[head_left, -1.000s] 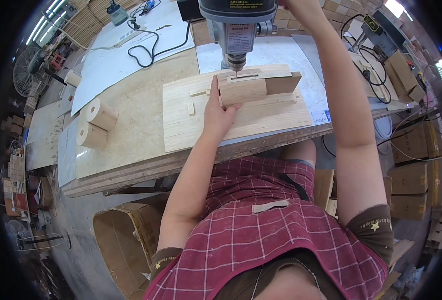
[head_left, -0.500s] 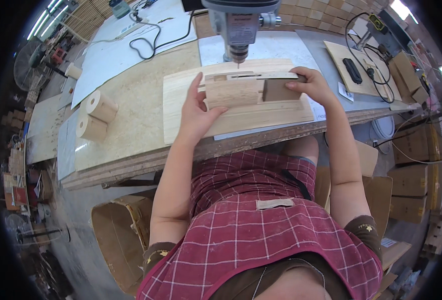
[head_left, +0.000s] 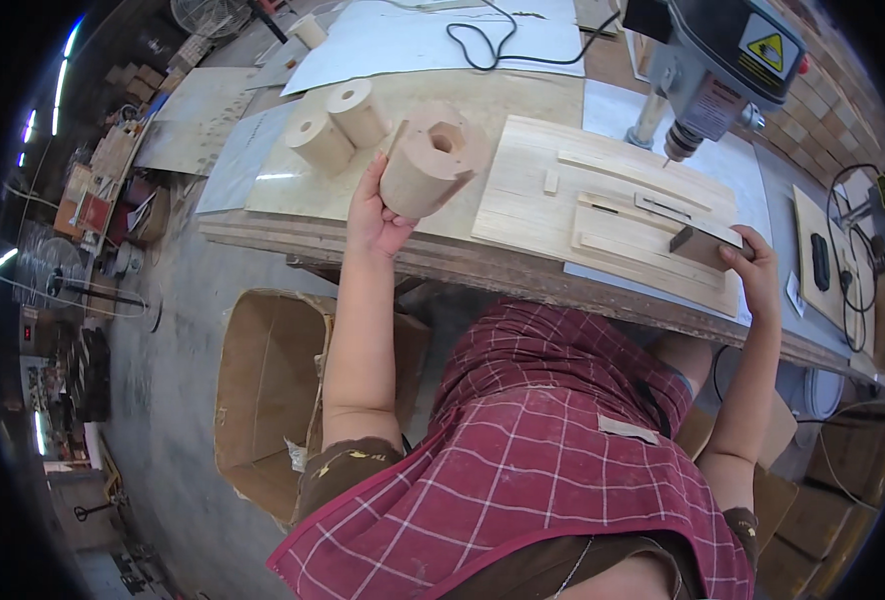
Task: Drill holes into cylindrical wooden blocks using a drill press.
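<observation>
My left hand (head_left: 385, 220) grips a pale wooden cylinder (head_left: 421, 172) with a hexagonal recess and hole in its top, lifted just left of the wooden jig board (head_left: 518, 185). My right hand (head_left: 745, 262) is closed on a dark grey-brown block (head_left: 695, 245) at the right of the board, beside a slotted wooden strip (head_left: 664, 206). The drill press (head_left: 703, 100) stands over the board, its thin bit above the strips. Two wooden cylinders with centre holes, one (head_left: 358, 118) behind the other (head_left: 315, 150), stand at the back left.
The worktable edge (head_left: 403, 245) runs across in front of me. Black cables (head_left: 503, 60) lie behind and at the right, near a plywood piece (head_left: 818, 290). An open cardboard box (head_left: 268, 400) is below the table at left, more cartons at right. A fan (head_left: 208, 15) stands far back.
My left hand has moved left and up off the jig, carrying the cylinder. My right hand came down from the drill press onto the dark block. The view has swung left.
</observation>
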`<state>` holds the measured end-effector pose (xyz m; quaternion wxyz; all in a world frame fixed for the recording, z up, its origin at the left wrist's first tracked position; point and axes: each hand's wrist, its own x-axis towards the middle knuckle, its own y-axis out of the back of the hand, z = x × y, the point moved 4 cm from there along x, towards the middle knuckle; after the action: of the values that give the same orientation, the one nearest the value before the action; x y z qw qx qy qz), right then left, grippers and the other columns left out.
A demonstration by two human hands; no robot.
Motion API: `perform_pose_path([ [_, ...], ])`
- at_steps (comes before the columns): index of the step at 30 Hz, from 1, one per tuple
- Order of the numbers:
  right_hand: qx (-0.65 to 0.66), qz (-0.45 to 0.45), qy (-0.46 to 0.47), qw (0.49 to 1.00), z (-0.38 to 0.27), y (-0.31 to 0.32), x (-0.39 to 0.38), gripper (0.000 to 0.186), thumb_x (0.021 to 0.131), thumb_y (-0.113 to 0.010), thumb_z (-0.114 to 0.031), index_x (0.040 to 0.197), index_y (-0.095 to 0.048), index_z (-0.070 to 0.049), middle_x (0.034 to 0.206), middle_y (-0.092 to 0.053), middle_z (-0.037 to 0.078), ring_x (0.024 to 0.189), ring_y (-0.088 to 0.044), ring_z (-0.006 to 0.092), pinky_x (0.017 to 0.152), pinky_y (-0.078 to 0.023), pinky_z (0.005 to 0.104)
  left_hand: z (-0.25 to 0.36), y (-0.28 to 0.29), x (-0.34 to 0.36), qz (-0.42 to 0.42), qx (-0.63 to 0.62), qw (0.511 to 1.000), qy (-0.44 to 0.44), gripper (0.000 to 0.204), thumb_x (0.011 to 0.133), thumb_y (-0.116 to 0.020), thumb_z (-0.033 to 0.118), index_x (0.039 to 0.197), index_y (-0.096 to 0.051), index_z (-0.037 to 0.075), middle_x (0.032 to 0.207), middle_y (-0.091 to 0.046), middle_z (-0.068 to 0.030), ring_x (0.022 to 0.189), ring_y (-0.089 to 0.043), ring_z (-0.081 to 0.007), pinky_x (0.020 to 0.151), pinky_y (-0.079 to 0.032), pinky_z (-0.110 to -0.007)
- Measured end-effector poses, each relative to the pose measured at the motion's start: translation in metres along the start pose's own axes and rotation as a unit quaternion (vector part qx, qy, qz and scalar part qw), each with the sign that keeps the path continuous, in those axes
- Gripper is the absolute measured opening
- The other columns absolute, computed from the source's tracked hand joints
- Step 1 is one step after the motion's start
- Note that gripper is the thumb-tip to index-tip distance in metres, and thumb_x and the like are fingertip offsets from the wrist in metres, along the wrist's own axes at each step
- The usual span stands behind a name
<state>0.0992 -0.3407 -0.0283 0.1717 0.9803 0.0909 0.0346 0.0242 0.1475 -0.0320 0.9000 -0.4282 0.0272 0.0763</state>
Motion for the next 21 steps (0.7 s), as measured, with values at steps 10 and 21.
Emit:
perform_pose_path([
  [10,0.020,0.051,0.032,0.998,0.001,-0.007,-0.008,0.051,0.074,-0.068,-0.007,0.122,-0.048,-0.008,0.096,-0.058,0.004,0.084,-0.054,0.0110,0.075,-0.044,0.0239,-0.006,0.020,0.007,0.029,-0.092,0.995,-0.027,0.042,0.087,-0.045,0.040,0.110,-0.054,0.006,0.098,-0.062,-0.0077,0.072,-0.064,-0.0190,0.043,-0.050,-0.027],
  [21,0.111,0.072,0.027,0.991,0.015,-0.013,-0.019,0.055,0.076,-0.066,-0.002,0.125,-0.042,-0.010,0.104,-0.056,0.011,0.093,-0.055,0.0158,0.080,-0.045,0.0262,0.073,0.007,0.005,0.104,0.504,0.843,-0.156,0.051,0.073,-0.072,0.017,0.117,-0.053,-0.003,0.096,-0.064,-0.0093,0.085,-0.060,-0.0130,0.077,-0.045,-0.023],
])
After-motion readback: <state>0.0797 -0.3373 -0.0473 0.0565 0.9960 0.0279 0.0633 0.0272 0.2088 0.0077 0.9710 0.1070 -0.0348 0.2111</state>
